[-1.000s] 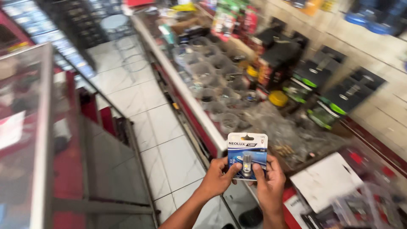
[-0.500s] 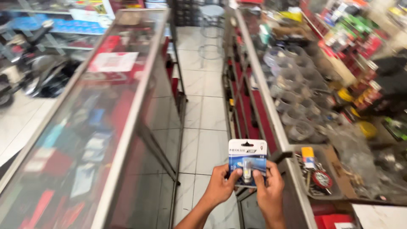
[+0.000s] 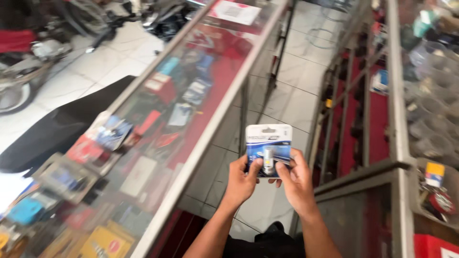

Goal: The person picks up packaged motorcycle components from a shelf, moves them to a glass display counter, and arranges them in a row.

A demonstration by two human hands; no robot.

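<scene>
Between the glass display counter (image 3: 201, 124) and the shelving, a light, stiff blister-packed bulb card (image 3: 268, 149) is pinched upright at its lower edges by left hand (image 3: 242, 180) and right hand (image 3: 296, 184), probably best gripped there.

– what flanks the aisle?
– a glass counter (image 3: 191, 95) on the left, red inside, and metal-framed shelving (image 3: 377, 110) on the right.
– and the floor (image 3: 296, 91)?
– pale tiles with dark grout, daylight falling near a motorbike (image 3: 28, 62) top left.
</scene>
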